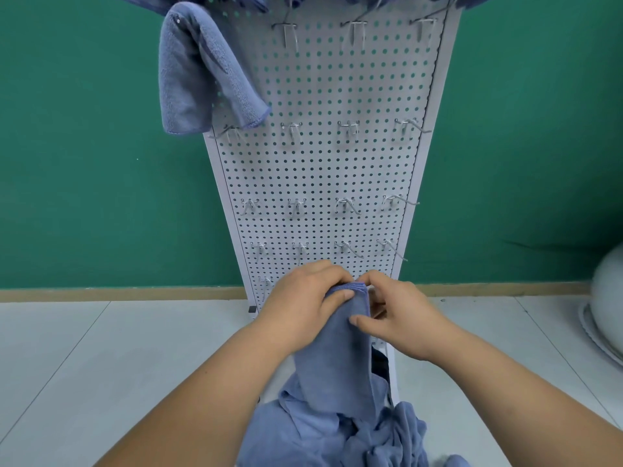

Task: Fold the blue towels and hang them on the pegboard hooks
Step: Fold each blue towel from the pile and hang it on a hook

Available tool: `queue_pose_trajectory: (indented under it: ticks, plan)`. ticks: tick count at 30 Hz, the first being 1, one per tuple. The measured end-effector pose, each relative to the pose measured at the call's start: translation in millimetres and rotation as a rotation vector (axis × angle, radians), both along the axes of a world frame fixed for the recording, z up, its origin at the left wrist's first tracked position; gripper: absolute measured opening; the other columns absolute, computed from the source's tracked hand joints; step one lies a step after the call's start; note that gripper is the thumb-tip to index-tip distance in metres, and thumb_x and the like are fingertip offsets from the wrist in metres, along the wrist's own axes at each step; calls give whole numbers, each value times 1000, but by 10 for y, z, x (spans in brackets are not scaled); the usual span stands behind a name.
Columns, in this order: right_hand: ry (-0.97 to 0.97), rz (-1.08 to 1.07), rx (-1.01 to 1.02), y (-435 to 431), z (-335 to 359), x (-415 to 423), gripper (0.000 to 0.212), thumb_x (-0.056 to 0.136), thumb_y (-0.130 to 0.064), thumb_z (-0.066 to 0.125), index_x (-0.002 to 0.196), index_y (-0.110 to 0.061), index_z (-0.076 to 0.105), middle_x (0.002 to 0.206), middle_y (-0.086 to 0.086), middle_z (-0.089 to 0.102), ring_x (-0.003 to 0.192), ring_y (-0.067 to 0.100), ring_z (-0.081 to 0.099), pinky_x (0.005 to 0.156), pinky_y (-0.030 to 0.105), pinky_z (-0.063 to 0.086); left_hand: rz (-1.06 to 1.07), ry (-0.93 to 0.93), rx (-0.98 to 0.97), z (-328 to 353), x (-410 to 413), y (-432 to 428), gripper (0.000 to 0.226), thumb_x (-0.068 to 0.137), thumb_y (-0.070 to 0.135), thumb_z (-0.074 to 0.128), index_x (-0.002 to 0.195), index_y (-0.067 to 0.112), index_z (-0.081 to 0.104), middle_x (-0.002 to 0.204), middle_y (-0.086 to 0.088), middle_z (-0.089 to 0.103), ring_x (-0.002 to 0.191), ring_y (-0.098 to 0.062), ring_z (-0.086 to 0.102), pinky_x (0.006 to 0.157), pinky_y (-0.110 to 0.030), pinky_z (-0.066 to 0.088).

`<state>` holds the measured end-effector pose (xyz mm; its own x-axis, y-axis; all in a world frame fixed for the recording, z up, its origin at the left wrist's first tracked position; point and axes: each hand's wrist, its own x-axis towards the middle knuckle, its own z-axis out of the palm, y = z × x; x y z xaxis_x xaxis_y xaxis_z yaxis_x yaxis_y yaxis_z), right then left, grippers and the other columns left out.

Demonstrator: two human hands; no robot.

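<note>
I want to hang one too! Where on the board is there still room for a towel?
Free: the three hooks right of the hung towel, and the hook rows below it. Crowded: the top edge of the board, where more towels hang, and the bottom, where the left hand and right hand hold a towel over the pile.

One view only — head-worn, wide-angle, pitched forward and down. Faces pegboard point(323, 170) square-on, green wall point(84, 163) behind; board's sides splay toward the top. Left hand point(303, 294) and right hand point(401, 318) close, low centre — forearms enter from bottom edge. Floor point(101, 365) beneath.
</note>
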<state>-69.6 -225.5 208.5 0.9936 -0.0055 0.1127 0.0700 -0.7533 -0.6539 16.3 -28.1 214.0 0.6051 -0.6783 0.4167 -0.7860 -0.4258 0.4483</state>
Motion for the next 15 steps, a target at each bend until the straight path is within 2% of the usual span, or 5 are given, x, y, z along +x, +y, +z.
queue_pose_trajectory:
  ticks: [2, 6, 8, 11, 15]
  plan:
    - [29, 3, -38, -30, -23, 8, 33, 79, -45, 78, 104, -34, 61, 87, -11, 75, 79, 6, 70, 75, 37, 60, -22, -81, -17, 55, -23, -11, 14, 103, 38, 61, 113, 33, 69, 102, 16, 61, 100, -11, 57, 92, -41, 48]
    - [94, 28, -56, -100, -81, 29, 29, 80, -36, 84, 104, -33, 67, 89, -14, 75, 81, 2, 71, 79, 33, 60, -11, -109, -82, 95, 3, 26, 16, 104, 36, 61, 116, 33, 71, 106, 18, 62, 104, -10, 58, 97, -40, 45]
    - [115, 29, -99, -155, -128, 41, 24, 79, -36, 85, 94, -32, 67, 85, -15, 73, 80, 3, 70, 79, 34, 60, 22, -57, -157, 104, 42, 73, 15, 104, 34, 64, 116, 32, 72, 106, 19, 62, 104, -7, 59, 98, -36, 46]
    - [164, 25, -221, -249, -177, 63, 24, 80, -37, 84, 84, -34, 61, 84, -15, 69, 80, 5, 67, 77, 33, 58, 83, 66, -282, 150, 92, 154, 13, 102, 28, 67, 113, 32, 74, 104, 19, 65, 104, -6, 62, 93, -22, 47]
    - [252, 15, -340, -377, -248, 88, 23, 79, -32, 84, 79, -30, 61, 81, -14, 69, 78, 11, 68, 72, 33, 57, 204, 225, -440, 178, 186, 278, 16, 101, 24, 69, 109, 36, 74, 107, 21, 72, 107, -1, 66, 93, -17, 49]
